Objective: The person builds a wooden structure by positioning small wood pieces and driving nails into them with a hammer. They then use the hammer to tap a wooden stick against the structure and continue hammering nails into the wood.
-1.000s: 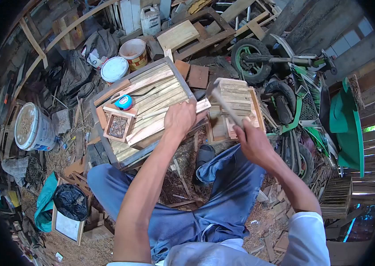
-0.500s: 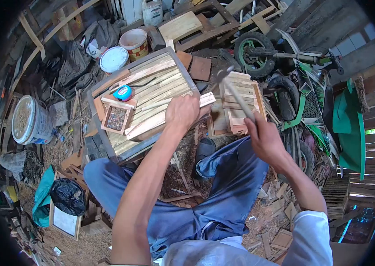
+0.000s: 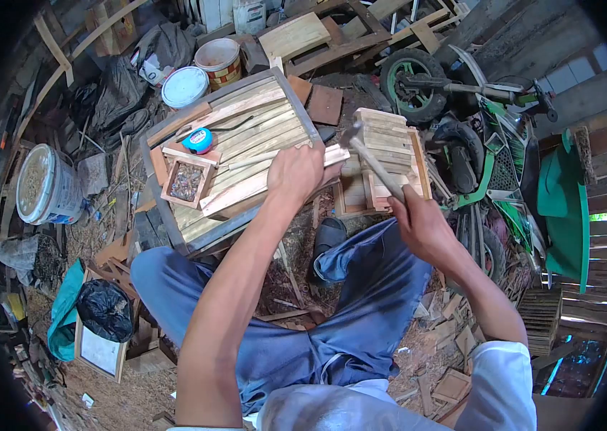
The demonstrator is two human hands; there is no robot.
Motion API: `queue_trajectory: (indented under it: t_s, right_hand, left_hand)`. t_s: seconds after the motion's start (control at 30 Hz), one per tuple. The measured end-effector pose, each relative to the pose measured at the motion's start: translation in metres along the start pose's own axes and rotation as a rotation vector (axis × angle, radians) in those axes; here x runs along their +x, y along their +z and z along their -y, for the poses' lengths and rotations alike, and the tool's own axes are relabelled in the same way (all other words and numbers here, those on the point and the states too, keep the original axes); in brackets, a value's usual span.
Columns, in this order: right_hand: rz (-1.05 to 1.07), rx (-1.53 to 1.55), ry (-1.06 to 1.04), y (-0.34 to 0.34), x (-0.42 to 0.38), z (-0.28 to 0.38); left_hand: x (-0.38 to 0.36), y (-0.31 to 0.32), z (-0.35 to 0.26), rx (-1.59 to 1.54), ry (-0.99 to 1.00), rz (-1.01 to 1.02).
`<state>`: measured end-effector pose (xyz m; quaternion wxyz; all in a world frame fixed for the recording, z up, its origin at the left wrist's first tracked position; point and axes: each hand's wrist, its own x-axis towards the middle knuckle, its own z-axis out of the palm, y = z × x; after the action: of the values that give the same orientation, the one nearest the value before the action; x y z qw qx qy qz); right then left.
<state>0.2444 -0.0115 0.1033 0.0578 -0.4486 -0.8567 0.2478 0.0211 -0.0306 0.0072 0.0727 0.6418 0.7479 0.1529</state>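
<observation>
My left hand (image 3: 295, 171) is wrapped over a light wooden piece (image 3: 235, 195) lying across a slatted wooden tabletop (image 3: 267, 132). In my right hand (image 3: 422, 224) is a hammer (image 3: 381, 172), gripped by its wooden handle. The hammer's head is right at the right end of the wooden piece, just beyond my left fingers, which are partly hidden underneath. A thin wooden stick lies along the piece, to the left of my hand. Left of it sit a small wooden box (image 3: 187, 179) of small metal bits and a blue tape measure (image 3: 198, 141).
Slatted wooden pieces (image 3: 386, 154) are stacked right of the tabletop. Beyond them stands a green and black motorbike (image 3: 494, 154). Buckets (image 3: 184, 87) are at the back, with another bucket (image 3: 51, 185) of sawdust-like stuff at left. Wood scraps cover the floor around my legs.
The hammer head has come down and slightly left, to the end of the wooden piece. My right hand has shifted a little left; my left hand keeps its hold.
</observation>
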Motion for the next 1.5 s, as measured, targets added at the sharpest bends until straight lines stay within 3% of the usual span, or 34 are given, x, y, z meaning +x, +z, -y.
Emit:
queue_trajectory:
  t_s: [0.07, 0.2, 0.33, 0.43, 0.57, 0.7, 0.73, 0.87, 1.0, 1.13, 1.23, 1.27, 1.37, 1.5]
  right_hand:
    - [0.065, -0.041, 0.042, -0.005, 0.003, -0.001]
    - [-0.034, 0.115, 0.084, -0.029, 0.001, 0.038]
    - [0.097, -0.042, -0.009, -0.003, 0.009, 0.001]
    - [0.111, -0.029, 0.109, -0.018, 0.008, 0.017]
    - [-0.058, 0.133, 0.125, -0.011, 0.002, 0.025]
    - [0.043, -0.079, -0.051, -0.006, 0.008, -0.001]
    - [0.066, -0.035, 0.047, -0.017, 0.007, 0.015]
    - [-0.133, 0.181, 0.082, -0.017, -0.001, 0.030]
    - [0.081, -0.057, -0.016, -0.008, 0.002, 0.000]
    - [-0.077, 0.097, 0.071, -0.026, 0.002, 0.035]
    - [0.022, 0.075, 0.078, -0.009, 0.003, 0.013]
    - [0.096, -0.050, -0.011, 0.000, 0.006, -0.006]
    - [0.064, -0.051, 0.022, -0.010, 0.008, 0.006]
    - [-0.161, 0.184, 0.073, -0.020, -0.003, 0.041]
  left_hand:
    - [0.002, -0.002, 0.000, 0.018, 0.007, -0.016]
    - [0.001, 0.001, 0.000, 0.012, -0.010, -0.004]
    - [0.000, 0.000, -0.001, 0.013, -0.009, -0.021]
    - [0.004, -0.002, 0.001, 0.022, -0.009, -0.022]
    - [0.002, 0.004, 0.003, -0.026, 0.019, -0.013]
    - [0.003, -0.004, 0.000, 0.003, -0.002, 0.004]
    - [0.002, -0.005, -0.001, 0.014, -0.004, -0.001]
    - [0.000, -0.004, -0.002, 0.013, 0.003, 0.005]
    - [0.001, -0.010, -0.005, 0.031, -0.013, 0.052]
    - [0.000, -0.006, -0.002, -0.001, 0.002, 0.017]
    - [0.000, -0.006, -0.001, 0.008, 0.000, 0.010]
    - [0.000, -0.007, -0.001, 0.006, -0.004, 0.022]
    - [0.003, -0.005, -0.002, -0.008, 0.000, 0.027]
    - [0.001, 0.000, 0.000, -0.025, -0.005, 0.006]
